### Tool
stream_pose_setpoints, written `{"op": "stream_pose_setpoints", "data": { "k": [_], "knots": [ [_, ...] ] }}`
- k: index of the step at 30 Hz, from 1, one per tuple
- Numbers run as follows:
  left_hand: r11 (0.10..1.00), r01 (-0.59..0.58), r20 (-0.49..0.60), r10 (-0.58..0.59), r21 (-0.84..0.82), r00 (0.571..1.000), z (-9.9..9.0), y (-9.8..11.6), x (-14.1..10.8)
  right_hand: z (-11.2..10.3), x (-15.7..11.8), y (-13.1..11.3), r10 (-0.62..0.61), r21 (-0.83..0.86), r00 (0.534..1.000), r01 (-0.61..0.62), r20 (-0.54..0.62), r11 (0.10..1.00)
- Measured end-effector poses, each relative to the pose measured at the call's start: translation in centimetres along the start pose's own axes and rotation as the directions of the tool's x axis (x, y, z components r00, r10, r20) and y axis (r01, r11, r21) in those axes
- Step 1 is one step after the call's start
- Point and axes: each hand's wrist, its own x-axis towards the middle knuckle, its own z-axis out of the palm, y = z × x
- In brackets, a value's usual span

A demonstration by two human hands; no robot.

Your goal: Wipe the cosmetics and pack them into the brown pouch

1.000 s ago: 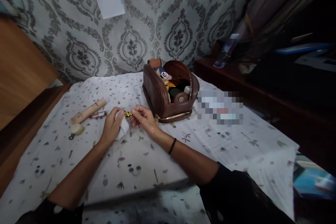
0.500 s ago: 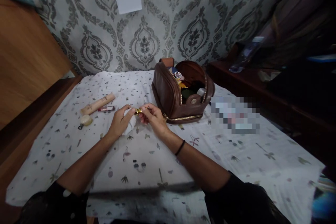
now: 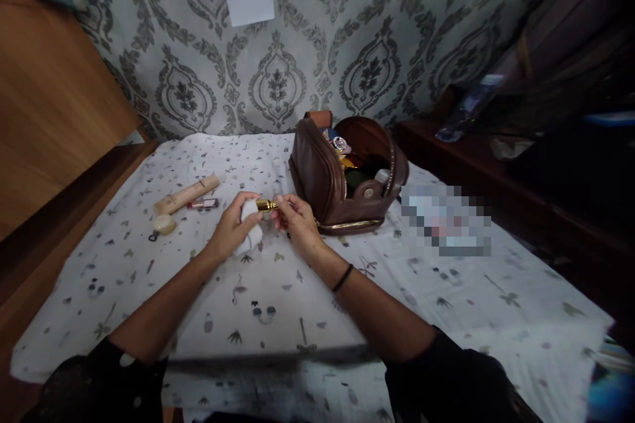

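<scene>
Left hand (image 3: 234, 223): held white cloth (image 3: 251, 234) in curled fingers, against a gold piece (image 3: 264, 205).
Right hand (image 3: 297, 219): pinched that piece's right end between narrowed fingertips.
Gold piece: lay between both hands, left of the bag (image 3: 317, 165).
Bag: stood unzipped, just beyond the right hand.
Beige tube (image 3: 187, 193): lay left of both hands.

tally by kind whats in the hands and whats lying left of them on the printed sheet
Crumpled white cloth: 1
Shiny gold-coloured cylindrical item: 1
Long beige tube: 1
Slim red-ended tube: 1
Round cream-coloured object with dark loop: 1
Total: 5
</scene>
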Motion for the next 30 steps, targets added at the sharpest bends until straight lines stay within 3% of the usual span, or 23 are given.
{"op": "stream_pose_setpoints", "data": {
  "k": [5, 8, 13, 22, 24, 27, 30],
  "knots": [
    [0.999, 0.043, -0.069, -0.045, -0.019, 0.997, 0.1, -0.5, 0.3, 0.1, 0.0, 0.0, 0.017, 0.014, 1.0, -0.017, -0.004, 1.0],
    [0.994, 0.094, -0.031, -0.096, -0.058, 0.995, 0.1, -0.5, 0.5, 0.2, -0.1, 0.1, 0.039, -0.003, 0.999, -0.039, 0.014, 0.999],
    [0.999, 0.002, -0.031, -0.004, -0.05, 0.999, 0.0, -0.3, 0.4, 0.1, -0.1, 0.0, 0.023, -0.001, 1.0, -0.023, 0.018, 1.0],
    [0.999, -0.023, -0.065, 0.026, 0.044, 0.998, -0.2, 0.6, -0.1, -0.1, 0.0, 0.1, 0.088, -0.014, 0.996, -0.088, 0.003, 0.996],
    [0.999, 0.019, -0.142, -0.015, 0.032, 0.99, -0.4, 0.9, -0.1, 0.1, -0.1, 0.1, 0.092, -0.054, 0.995, -0.091, 0.028, 0.994],
    [0.99, 0.112, -0.298, -0.134, -0.091, 0.945, -0.5, 1.4, 0.1, 0.5, -0.3, -0.1, 0.036, -0.095, 0.995, -0.027, 0.093, 0.995],
    [0.934, 0.185, -0.312, -0.282, -0.307, 0.907, -0.4, 1.6, 0.3, 1.0, -0.8, -1.0, -0.034, -0.091, 0.992, 0.045, 0.124, 0.995]
  ]
}}
